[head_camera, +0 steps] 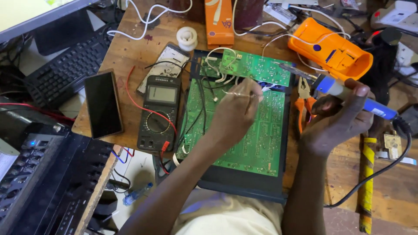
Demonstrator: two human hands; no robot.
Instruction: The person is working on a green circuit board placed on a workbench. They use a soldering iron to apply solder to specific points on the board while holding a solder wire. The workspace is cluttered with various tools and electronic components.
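Resting over the large green board, the left hand pinches a thin strand of solder wire between closed fingertips; the board lies flat in a dark tray at the near edge of the wooden surface. The right hand is closed in a full grip around a blue-handled soldering iron, whose metal tip points left toward a smaller green board propped at the tray's far end. Left of the tray sit a dark multimeter with red leads and a glossy black phone. Orange-handled pliers lie just beside the right hand. Farther back stand a white spool and an orange plastic casing.
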